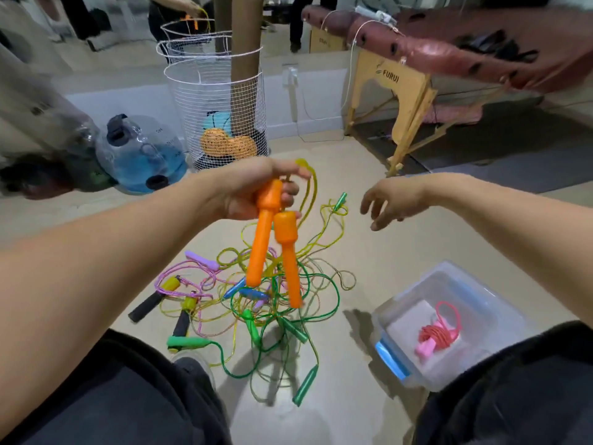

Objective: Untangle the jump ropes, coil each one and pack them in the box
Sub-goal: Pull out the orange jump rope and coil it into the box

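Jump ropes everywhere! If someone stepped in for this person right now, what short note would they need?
Left hand: grips two orange handles, their yellow rope trailing into the pile.
Right hand: open, fingers spread, holding nothing.
Tangled ropes: on the floor between the knees, green, purple, blue and yellow mixed.
Done: one coiled pink rope lies in the clear box.
Left: free the yellow rope, coil it, box it, then the rest.

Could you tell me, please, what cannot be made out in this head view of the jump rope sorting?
- Which cords in the tangled pile join which handles: the overlaps hide it.
- The yellow cord's run below the orange handles, gripped by the left hand: lost among other cords.
- The box's near corner: covered by the person's knee.
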